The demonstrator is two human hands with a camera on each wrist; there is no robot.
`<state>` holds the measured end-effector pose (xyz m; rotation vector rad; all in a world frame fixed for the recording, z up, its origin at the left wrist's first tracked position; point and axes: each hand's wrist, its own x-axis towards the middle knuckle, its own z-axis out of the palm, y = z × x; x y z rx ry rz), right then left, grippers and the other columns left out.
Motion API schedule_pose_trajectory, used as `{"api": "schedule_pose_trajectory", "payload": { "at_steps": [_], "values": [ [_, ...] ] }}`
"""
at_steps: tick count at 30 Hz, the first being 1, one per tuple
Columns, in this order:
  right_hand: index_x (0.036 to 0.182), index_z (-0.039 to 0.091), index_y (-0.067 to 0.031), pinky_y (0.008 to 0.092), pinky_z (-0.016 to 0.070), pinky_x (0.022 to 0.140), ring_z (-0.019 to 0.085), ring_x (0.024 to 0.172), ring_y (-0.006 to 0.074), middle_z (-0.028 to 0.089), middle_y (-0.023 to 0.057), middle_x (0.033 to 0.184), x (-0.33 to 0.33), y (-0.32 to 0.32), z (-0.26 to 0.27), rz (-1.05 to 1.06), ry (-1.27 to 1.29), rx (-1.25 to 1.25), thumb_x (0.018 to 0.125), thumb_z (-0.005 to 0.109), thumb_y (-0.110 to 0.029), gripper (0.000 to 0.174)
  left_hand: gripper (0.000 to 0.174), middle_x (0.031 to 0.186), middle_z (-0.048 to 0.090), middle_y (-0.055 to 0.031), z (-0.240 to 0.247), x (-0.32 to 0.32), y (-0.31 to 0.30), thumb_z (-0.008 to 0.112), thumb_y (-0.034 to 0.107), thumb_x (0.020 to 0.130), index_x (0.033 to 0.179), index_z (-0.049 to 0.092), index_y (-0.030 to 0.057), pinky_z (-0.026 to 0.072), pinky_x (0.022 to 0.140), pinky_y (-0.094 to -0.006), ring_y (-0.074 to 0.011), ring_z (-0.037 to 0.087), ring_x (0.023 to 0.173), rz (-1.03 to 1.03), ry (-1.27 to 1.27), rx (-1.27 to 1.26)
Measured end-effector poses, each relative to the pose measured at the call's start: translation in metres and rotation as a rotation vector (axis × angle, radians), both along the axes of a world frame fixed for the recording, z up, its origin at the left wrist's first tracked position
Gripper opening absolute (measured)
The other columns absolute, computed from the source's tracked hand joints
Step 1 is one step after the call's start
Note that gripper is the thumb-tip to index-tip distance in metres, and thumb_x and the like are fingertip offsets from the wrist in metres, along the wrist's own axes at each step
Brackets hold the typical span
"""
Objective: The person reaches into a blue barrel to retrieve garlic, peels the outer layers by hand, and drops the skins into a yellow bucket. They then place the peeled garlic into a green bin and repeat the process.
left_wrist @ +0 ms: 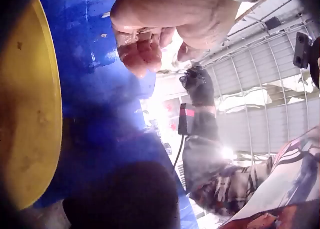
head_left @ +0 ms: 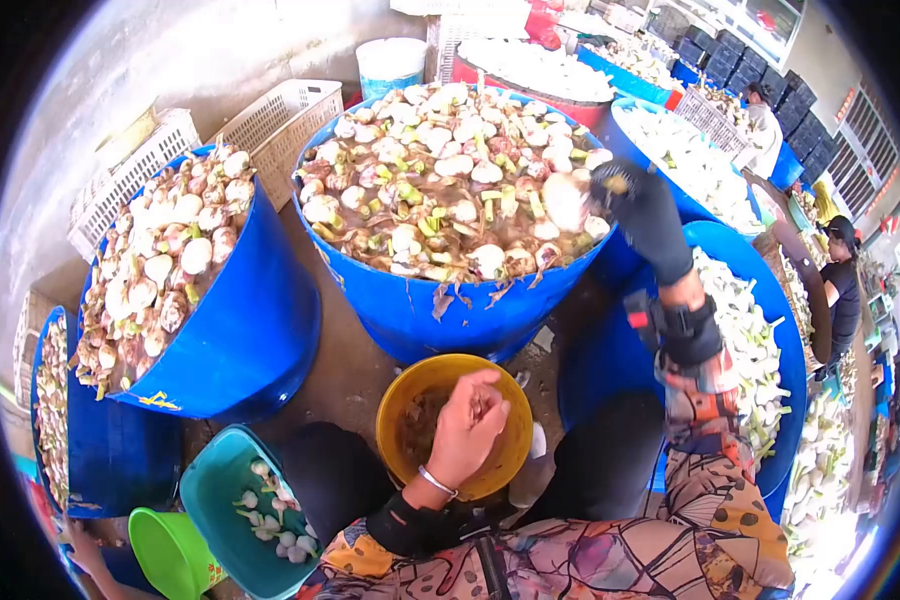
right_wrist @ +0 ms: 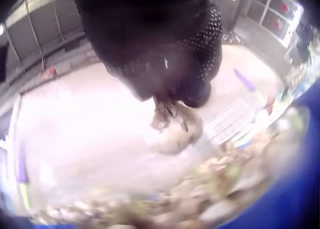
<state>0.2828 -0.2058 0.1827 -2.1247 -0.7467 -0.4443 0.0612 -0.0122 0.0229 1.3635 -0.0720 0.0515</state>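
Pale bulb (head_left: 565,200) is held above the right rim of the central blue barrel (head_left: 410,300), which is heaped with similar bulbs (head_left: 440,170). Gloved right hand (head_left: 635,205): grip clamped on the bulb. Left hand (head_left: 467,425) hangs over the near yellow bowl (head_left: 440,362) with its fingers curled; whether that grip holds anything cannot be told.

Pale round bulb (head_left: 564,200) held aloft over the heaped barrel (head_left: 410,300).

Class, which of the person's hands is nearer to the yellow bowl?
Left. The left hand is directly over the yellow bowl; the right hand is far off at the blue tub, holding a bulb.
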Motion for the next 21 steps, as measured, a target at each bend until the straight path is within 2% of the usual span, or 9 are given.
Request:
{"api": "schedule_pose_trajectory", "payload": {
  "at_steps": [1,2,3,4,6,10,13,19,21],
  "values": [
    [0.095,0.064,-0.0014,0.0269,0.048,0.063,0.059,0.065,0.0125,0.065,0.0101,0.073,-0.021,0.007,-0.003,0.095,-0.072,-0.141,0.082,0.059,-0.002,0.014,0.038,0.087,0.054,-0.0041,0.004,0.0,0.0,0.054,-0.002,0.087,0.122,0.041,0.0034,0.0484,0.062,-0.0231,-0.01,0.054,0.069,0.027,-0.003,-0.102],
    [0.094,0.064,-0.0032,0.0273,0.0483,0.066,0.06,0.07,0.0146,0.065,0.0105,0.079,-0.046,0.018,-0.006,0.314,0.147,-0.019,0.079,0.061,-0.002,0.015,0.052,0.096,0.053,-0.0066,0.005,-0.001,0.0,0.057,-0.002,0.085,0.13,0.033,0.0048,0.0525,0.064,-0.0265,-0.0129,0.057,0.073,0.056,0.002,-0.226],
    [0.093,0.063,-0.0039,0.0288,0.0486,0.07,0.062,0.074,0.0178,0.065,0.0129,0.085,-0.067,0.028,-0.01,0.325,0.115,-0.159,0.077,0.063,-0.003,0.016,0.055,0.099,0.052,-0.0073,0.008,-0.002,0.001,0.058,-0.001,0.084,0.132,0.031,0.0052,0.0531,0.065,-0.0276,-0.0139,0.057,0.074,0.059,0.003,-0.285],
    [0.089,0.063,-0.0008,0.0277,0.0486,0.066,0.059,0.074,0.0097,0.065,0.006,0.077,-0.085,0.04,-0.022,0.365,0.208,-0.106,0.076,0.067,-0.002,0.014,0.059,0.101,0.052,-0.008,0.012,-0.005,0.003,0.06,0.0,0.083,0.134,0.029,0.0056,0.0538,0.065,-0.0287,-0.0148,0.058,0.075,0.063,0.013,-0.34],
    [0.095,0.062,-0.0009,0.0283,0.0485,0.068,0.058,0.074,0.0109,0.065,0.0077,0.079,-0.099,0.054,-0.053,0.469,0.195,-0.167,0.077,0.068,-0.009,0.021,0.072,0.104,0.053,-0.0096,0.022,-0.008,0.009,0.063,0.003,0.081,0.14,0.022,0.0073,0.0548,0.065,-0.0317,-0.0175,0.059,0.074,0.016,0.034,-0.391],
    [0.104,0.06,-0.0002,0.0287,0.0487,0.071,0.057,0.076,0.0124,0.063,0.006,0.082,-0.11,0.075,-0.094,0.549,0.293,-0.123,0.083,0.065,-0.016,0.026,0.059,0.099,0.057,-0.0115,0.002,-0.019,0.013,0.06,0.002,0.082,0.133,0.031,0.0073,0.054,0.06,-0.0334,-0.0186,0.059,0.068,0.112,0.149,-0.484],
    [0.11,0.057,0.0013,0.0262,0.049,0.056,0.056,0.066,0.0098,0.06,0.0039,0.078,-0.119,0.077,-0.11,0.464,0.787,0.414,0.09,0.055,-0.013,0.025,0.045,0.093,0.058,-0.01,-0.011,-0.024,0.015,0.061,0.009,0.086,0.124,0.037,0.0063,0.054,0.058,-0.0327,-0.0167,0.059,0.064,0.197,0.177,-0.547],
    [0.122,0.053,0.0022,0.0233,0.0482,0.051,0.055,0.061,0.0076,0.062,0.0053,0.081,-0.149,0.078,-0.143,0.557,0.965,0.138,0.09,0.048,-0.007,0.034,0.048,0.089,0.056,-0.008,-0.017,-0.03,0.018,0.062,0.009,0.086,0.125,0.033,0.0074,0.0545,0.056,-0.0321,-0.0156,0.058,0.063,0.311,0.165,-0.47],
    [0.122,0.053,0.0026,0.0256,0.0504,0.065,0.058,0.075,0.0103,0.063,0.0082,0.094,-0.15,0.079,-0.147,0.614,1.011,0.143,0.089,0.051,-0.007,0.034,0.054,0.09,0.055,-0.0072,-0.02,-0.029,0.021,0.064,0.005,0.083,0.126,0.031,0.0082,0.0546,0.056,-0.0309,-0.0148,0.058,0.064,0.316,0.163,-0.413]
  ]
}}
